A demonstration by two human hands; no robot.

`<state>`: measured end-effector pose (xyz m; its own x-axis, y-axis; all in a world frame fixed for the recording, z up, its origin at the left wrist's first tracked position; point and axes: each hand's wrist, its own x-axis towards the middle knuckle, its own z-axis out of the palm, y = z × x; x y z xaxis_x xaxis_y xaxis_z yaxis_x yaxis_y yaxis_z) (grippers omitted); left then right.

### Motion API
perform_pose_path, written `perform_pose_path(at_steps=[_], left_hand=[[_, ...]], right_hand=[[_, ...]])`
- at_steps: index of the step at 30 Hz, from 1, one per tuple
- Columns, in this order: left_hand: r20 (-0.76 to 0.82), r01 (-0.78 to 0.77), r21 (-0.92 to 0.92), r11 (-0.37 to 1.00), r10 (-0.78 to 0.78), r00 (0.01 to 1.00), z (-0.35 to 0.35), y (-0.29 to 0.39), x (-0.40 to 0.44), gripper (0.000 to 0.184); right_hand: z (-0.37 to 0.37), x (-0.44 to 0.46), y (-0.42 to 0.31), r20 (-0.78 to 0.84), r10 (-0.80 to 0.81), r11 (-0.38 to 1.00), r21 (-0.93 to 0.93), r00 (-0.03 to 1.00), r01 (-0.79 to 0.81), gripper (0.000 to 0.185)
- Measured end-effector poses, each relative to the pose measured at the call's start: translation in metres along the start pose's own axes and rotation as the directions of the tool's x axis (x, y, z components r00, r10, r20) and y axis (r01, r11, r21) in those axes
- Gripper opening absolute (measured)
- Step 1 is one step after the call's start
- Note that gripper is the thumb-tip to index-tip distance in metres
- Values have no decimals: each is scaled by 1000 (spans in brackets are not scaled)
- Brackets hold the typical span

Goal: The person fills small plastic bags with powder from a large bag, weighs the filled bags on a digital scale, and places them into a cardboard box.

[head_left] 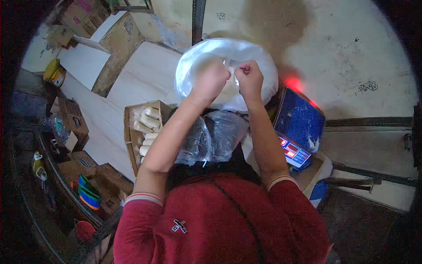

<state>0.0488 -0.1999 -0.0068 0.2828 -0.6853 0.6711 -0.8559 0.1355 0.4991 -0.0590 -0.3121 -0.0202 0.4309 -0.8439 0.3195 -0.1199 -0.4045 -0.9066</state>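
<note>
Head-worn view, facing forward and down, close

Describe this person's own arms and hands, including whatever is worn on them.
The left hand and right hand are bare, as are the forearms. The short sleeves are dark red, ending in cuffs banded with whitish and orange-red stripes. Part of the left hand is blurred.

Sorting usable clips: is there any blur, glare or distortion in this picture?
Head view, edges: dark corners, bowed lines; head view, centre: a smeared patch over part of the left hand; head view, right: red glare on the wall beside the blue scale.
</note>
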Motion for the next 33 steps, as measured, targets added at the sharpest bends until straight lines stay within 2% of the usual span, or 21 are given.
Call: perform_pose_path(at_steps=[2,3,5,6,7,8,9,10,11,12,15,16,19,21,23,28,31,33], left_hand=[[69,3,27,1000,-5,998,-6,-8,-2,15],[72,1,27,1000,-3,997,-8,-13,-3,15],[3,85,41,995,-85,996,-15,-27,-8,18],[-29,131,47,990,-130,991,-18,-34,-15,19],[-27,127,51,991,-126,992,-17,-45,-26,19],[-6,223,50,974,-223,975,-15,-57,-44,21],[17,319,50,947,-320,947,-15,-62,-58,23],[18,321,50,946,-322,946,-19,-61,-66,23],[-43,391,20,920,-390,920,-22,-59,-75,20],[-104,458,-15,889,-457,884,-25,-57,-82,18],[-182,518,-57,853,-519,835,-55,-59,-90,17],[-169,537,-55,841,-538,826,-71,-57,-91,18],[-204,566,10,824,-553,808,-121,-63,-114,20],[-282,648,-83,757,-641,713,-155,-53,-124,19],[-319,677,41,735,-632,706,-186,-77,-167,18],[-355,725,12,689,-675,647,-187,-69,-164,21],[-254,535,144,833,-491,833,-158,-65,-132,23],[-232,550,127,826,-514,826,-161,-63,-127,23]], right_hand=[[0,2,1,10,-17,1000,22,1000,17,13],[1,3,4,163,15,991,126,986,-36,15],[4,8,12,456,17,935,308,890,-176,19],[3,9,27,453,20,933,313,891,-180,19],[1,15,52,505,9,993,-104,863,50,22],[0,17,76,553,31,825,-485,833,291,25],[2,14,98,552,35,826,-485,833,286,25],[5,12,114,574,162,685,-651,803,327,26],[8,11,131,565,294,506,-776,771,376,27],[13,12,131,568,297,505,-776,767,379,27],[35,6,119,688,339,360,-725,642,587,21],[38,8,122,692,340,362,-722,637,590,21],[55,14,137,531,246,342,-830,811,440,22],[51,26,134,522,235,336,-835,820,435,21],[43,39,130,483,209,312,-857,851,410,20],[70,47,169,442,126,408,-839,888,359,27],[111,51,184,325,350,452,-880,879,146,20],[91,44,176,371,333,457,-868,867,196,20]])
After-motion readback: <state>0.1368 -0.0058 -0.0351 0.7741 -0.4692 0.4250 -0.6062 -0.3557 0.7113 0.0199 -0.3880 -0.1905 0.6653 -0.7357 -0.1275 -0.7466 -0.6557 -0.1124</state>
